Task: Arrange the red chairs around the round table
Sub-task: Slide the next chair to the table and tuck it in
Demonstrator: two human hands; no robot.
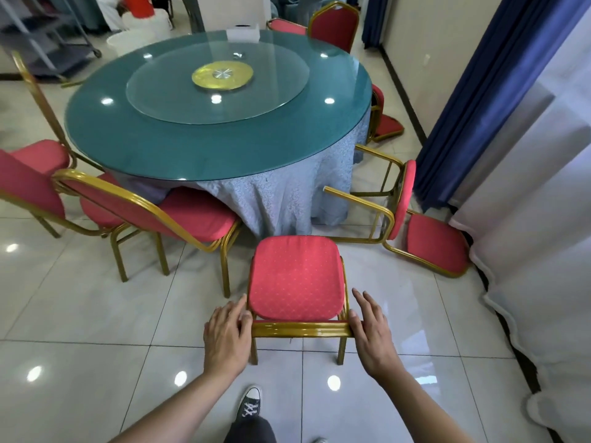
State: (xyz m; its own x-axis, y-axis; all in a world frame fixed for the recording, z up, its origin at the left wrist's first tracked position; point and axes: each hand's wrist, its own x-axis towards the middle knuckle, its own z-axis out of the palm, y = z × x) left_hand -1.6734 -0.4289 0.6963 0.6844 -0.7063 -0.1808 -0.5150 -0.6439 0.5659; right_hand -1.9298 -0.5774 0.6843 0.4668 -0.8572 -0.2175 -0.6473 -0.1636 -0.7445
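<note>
Seven red chairs visible. Near chair (295, 279) upright on floor at near edge of round desk (217, 103), seat facing it. Both hands on gold top rail of its back: left hand (227, 334) at left corner, right hand (372, 334) at right corner, fingers nearly straight, resting flat, gripping nothing. Two chairs tipped over: one (412, 219) at right edge, another (383, 119) beyond it. Three upright at left edge, one at far edge.

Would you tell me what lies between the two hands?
In the head view, the upright chair's gold top rail spans between left hand and right hand.
</note>
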